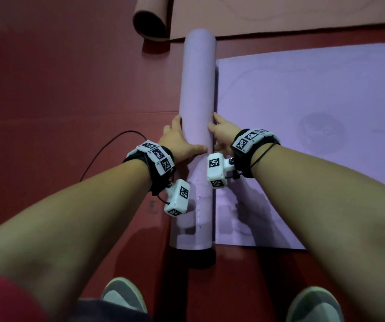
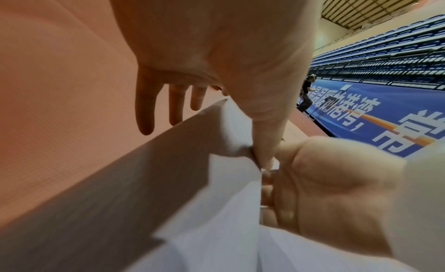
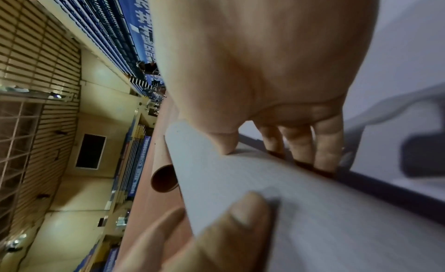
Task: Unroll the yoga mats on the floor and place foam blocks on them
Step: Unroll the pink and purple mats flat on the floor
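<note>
Two hands are working the rolled portion of a lilac yoga mat (image 1: pixel 197 108) on the red floor (image 1: pixel 70 89). The left hand (image 1: pixel 177 142) is pressing on the roll's outer side, fingers extended toward the floor and thumb laid across the top; this grip is spread, flat against the roll rather than wrapped round it. The right hand (image 1: pixel 221 133) is lying against the opposite side, in the crease where the roll is meeting the flat part; the right wrist view shows its fingers (image 3: pixel 327 143) straight and dipping into that crease, thumb on the curve, so this grip too is apart and pushing, not clamping. Placing both hands near the roll's middle, one per side, is probably keeping the roll square as it is travelling away from the unrolled lilac sheet (image 1: pixel 314 112), which is spreading toward the right edge of the head view.

Beyond the roll's far end a pink mat (image 1: pixel 279 15) is lying flat, its remaining curl (image 1: pixel 151 22) standing open-ended just beside the lilac roll's tip. A black cable (image 1: pixel 108 149) is lying on the floor to the left, in the likely rolling path. The person's shoes (image 1: pixel 126 296) are standing near the roll's near end. No foam blocks are showing in any view.
</note>
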The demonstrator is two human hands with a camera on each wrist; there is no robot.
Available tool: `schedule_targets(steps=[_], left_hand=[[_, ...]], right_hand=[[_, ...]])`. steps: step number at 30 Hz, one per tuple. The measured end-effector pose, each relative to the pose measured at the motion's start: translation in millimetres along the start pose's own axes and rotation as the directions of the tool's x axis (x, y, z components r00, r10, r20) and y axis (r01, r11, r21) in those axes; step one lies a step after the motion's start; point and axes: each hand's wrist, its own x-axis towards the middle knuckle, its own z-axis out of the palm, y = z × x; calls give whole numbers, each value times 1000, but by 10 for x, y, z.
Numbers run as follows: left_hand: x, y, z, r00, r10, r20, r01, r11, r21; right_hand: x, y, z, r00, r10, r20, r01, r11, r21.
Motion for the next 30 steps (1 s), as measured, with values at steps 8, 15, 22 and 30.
schedule_targets(steps=[8, 15, 22, 30], left_hand=[[-14, 27, -130, 999, 52, -1, -52, 996, 67], [5, -167, -194, 1000, -29, 4, 28, 987, 157], [-6, -275, -183, 990, -120, -74, 136, 952, 273], [114, -245, -258, 973, -208, -105, 232, 898, 373]], right_hand=[[-48, 29, 165, 1000, -18, -22, 19, 998, 67], [-34, 16, 339, 998, -3, 64, 2, 1000, 21], [-88, -67, 455, 982, -5, 188, -22, 989, 146], [76, -63, 505, 981, 17, 193, -48, 987, 156]])
